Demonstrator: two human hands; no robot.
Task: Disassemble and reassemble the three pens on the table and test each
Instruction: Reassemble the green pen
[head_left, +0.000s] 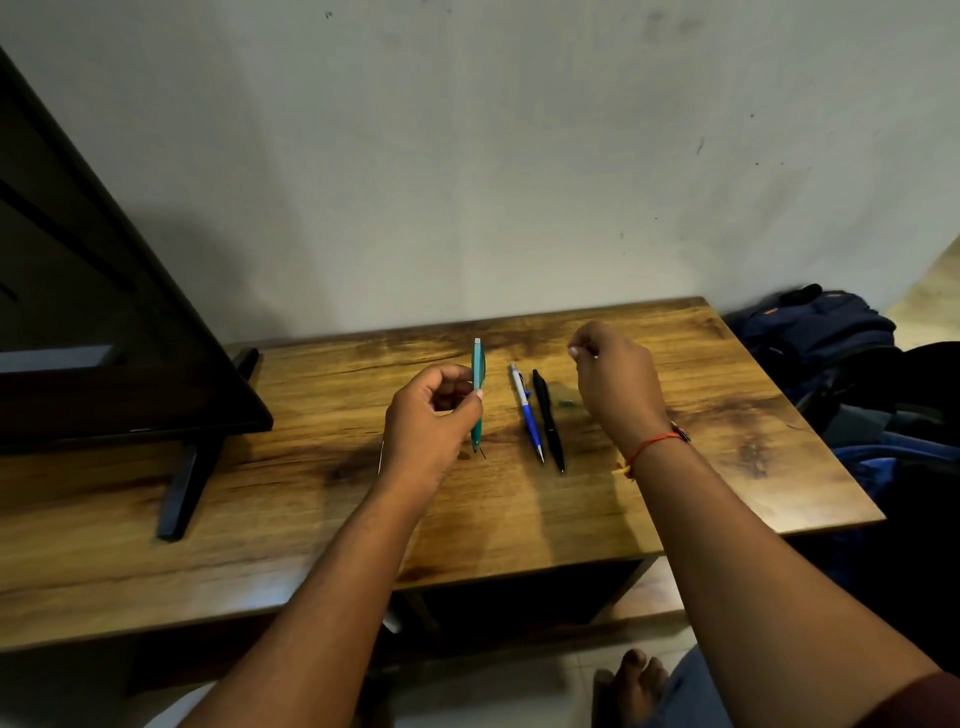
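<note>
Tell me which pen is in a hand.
The teal pen, pinched by the left hand; the blue-and-white pen and black pen lie on the table.

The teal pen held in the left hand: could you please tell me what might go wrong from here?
1. The right hand pinches a tiny part above the table; if it slips, it may bounce off and be lost.
2. A small teal piece lies loose beside the black pen, near the right hand; a sweep could knock it away.
3. The left hand holds the teal pen upright by fingertips, so it could drop.
</note>
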